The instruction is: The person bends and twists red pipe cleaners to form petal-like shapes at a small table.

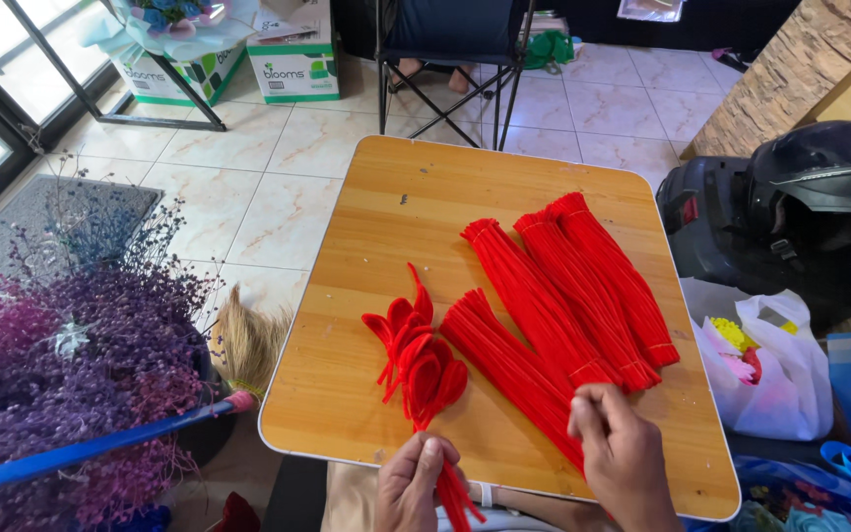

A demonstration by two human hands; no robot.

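On the square wooden folding table [386, 227], the left hand [414, 483] at six o'clock has its fingers closed around the gathered stems of a cluster of looped red pipe-cleaner petals [414, 357], which fan upward toward the centre, apparently so the loops stay bunched. The right hand [624, 455] at five o'clock pinches with narrowed fingers at the near end of a tied bundle of straight red pipe cleaners [510, 366]; three more red bundles [583, 281] lie beside it toward two o'clock.

Both hands, left [414, 485] and right [622, 455], are bare, without gloves, rings or visible sleeves.
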